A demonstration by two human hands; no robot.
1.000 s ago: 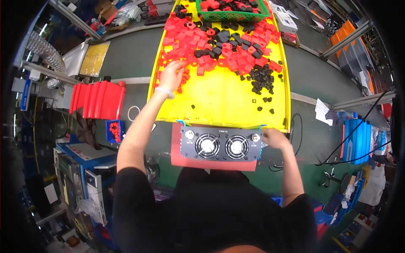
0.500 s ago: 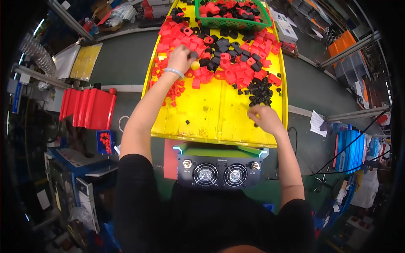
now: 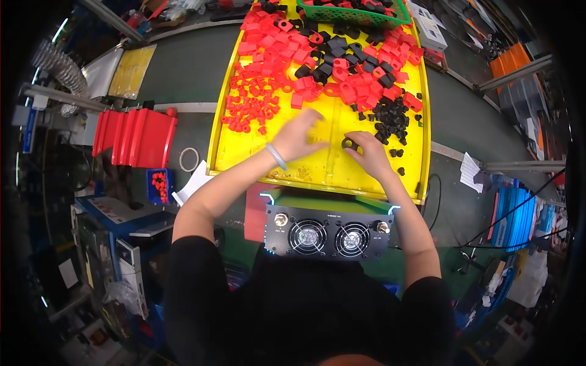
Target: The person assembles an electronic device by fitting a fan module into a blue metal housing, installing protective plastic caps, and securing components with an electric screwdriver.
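My left hand point(image 3: 297, 136), with a pale band at the wrist, hovers above the middle of the yellow tray point(image 3: 293, 174). Its thumb and fingers are apart, slightly blurred, with nothing visible between them. To its right, my right hand point(image 3: 371, 155) pinches a small black plastic part point(image 3: 350, 143) with a hole in it. Small red plastic pieces point(image 3: 253, 105) lie scattered left of my left hand. Small black plastic pieces point(image 3: 390, 119) are heaped just beyond my right hand. Larger red blocks point(image 3: 360, 91) and black blocks point(image 3: 336, 47) lie mixed farther back.
A green basket point(image 3: 357, 16) of red and black parts stands at the tray's far end. Close to my body is a black box with two fans point(image 3: 329, 232). Red bins point(image 3: 135, 137) and a small blue bin point(image 3: 160, 185) are at the left.
My left hand has come back from the block pile toward the tray's middle, and the black part it held no longer shows there. My right hand has moved left and now pinches a black part.
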